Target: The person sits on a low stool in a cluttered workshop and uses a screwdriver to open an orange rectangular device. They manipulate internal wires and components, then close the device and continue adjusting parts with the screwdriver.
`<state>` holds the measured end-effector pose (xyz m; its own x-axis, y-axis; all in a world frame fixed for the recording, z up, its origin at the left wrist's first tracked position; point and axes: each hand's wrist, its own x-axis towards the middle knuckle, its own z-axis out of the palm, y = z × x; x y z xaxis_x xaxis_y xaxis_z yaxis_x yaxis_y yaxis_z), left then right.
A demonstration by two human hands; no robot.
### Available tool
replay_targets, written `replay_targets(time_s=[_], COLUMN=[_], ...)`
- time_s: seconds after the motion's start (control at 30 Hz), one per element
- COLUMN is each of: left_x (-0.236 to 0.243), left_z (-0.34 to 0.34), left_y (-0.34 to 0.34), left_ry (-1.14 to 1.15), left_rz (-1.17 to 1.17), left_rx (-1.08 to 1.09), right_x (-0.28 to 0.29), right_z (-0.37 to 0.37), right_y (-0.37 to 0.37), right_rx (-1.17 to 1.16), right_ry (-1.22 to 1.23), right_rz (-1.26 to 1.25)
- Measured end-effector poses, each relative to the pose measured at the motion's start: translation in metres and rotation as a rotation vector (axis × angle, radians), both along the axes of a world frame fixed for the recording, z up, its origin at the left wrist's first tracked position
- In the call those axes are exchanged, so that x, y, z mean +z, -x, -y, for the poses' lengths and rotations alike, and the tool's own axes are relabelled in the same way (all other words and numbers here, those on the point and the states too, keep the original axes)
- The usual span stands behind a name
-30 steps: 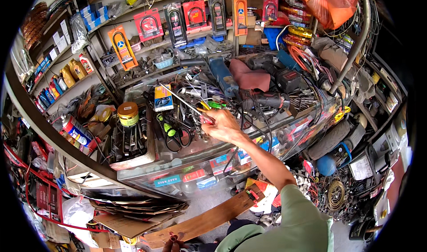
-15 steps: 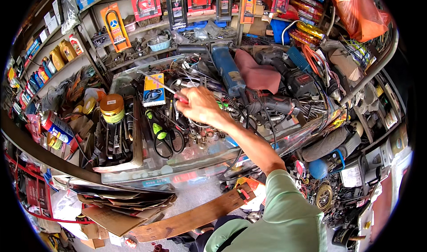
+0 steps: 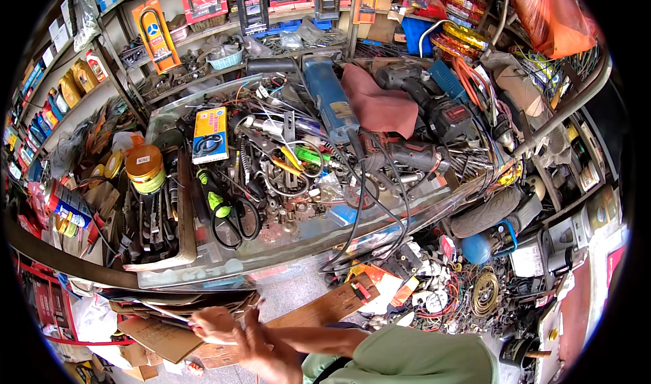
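Observation:
At the lower middle, my right hand [image 3: 215, 325] is closed round a screwdriver [image 3: 166, 313]. Its thin metal shaft points left over the stacked cardboard, and the fingers hide most of the handle. My left hand [image 3: 266, 352] rises from the lower edge and overlaps the right hand and wrist. Its visible fingers are stretched and apart, with nothing seen in them. Both hands are on the near side of the glass counter [image 3: 271, 258]. Scissors [image 3: 230, 224] with black handles lie on it, beside a yellow and blue box [image 3: 211, 136].
Pliers, cables and metal parts crowd the counter. A blue angle grinder [image 3: 329, 99] and a cordless drill [image 3: 441, 112] lie toward its back. An open bin of tools [image 3: 186, 238] stands at left. Folded cardboard [image 3: 159, 340] and a wooden plank [image 3: 325, 309] are below the counter's near edge.
My right hand has drawn back from above the counter with the screwdriver, down to the lower middle. My left hand has come into view against it. The view has shifted slightly.

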<state>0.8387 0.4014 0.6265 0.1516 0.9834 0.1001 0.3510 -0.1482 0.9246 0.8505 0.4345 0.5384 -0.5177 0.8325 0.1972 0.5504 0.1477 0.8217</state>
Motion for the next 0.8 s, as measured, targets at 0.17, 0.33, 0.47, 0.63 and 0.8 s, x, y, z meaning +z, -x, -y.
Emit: replay_targets(time_s=[0.17,0.33,0.47,0.63,0.8], left_x=[-0.009,-0.013,-0.018,-0.044,-0.056], left_z=[-0.004,-0.008,-0.023,-0.048,-0.036], left_y=[-0.032,-0.01,0.028,0.093,0.126], left_ry=[-0.137,-0.224,-0.465,-0.607,-0.068], left_rz=[-0.02,-0.084,-0.281,-0.489,0.203], left_rx=[-0.078,-0.009,0.227,0.547,0.356], right_x=[0.068,0.066,0.031,-0.024,0.009], right_z=[0.011,0.006,-0.002,-0.025,-0.019], right_y=[-0.045,-0.009,0.026,0.04,-0.008], right_rx=[-0.284,-0.171,0.099,0.131,-0.008], right_ry=[0.065,0.053,0.356,1.041,1.127], right_rz=[-0.347,-0.469,-0.812,-1.543,-2.024])
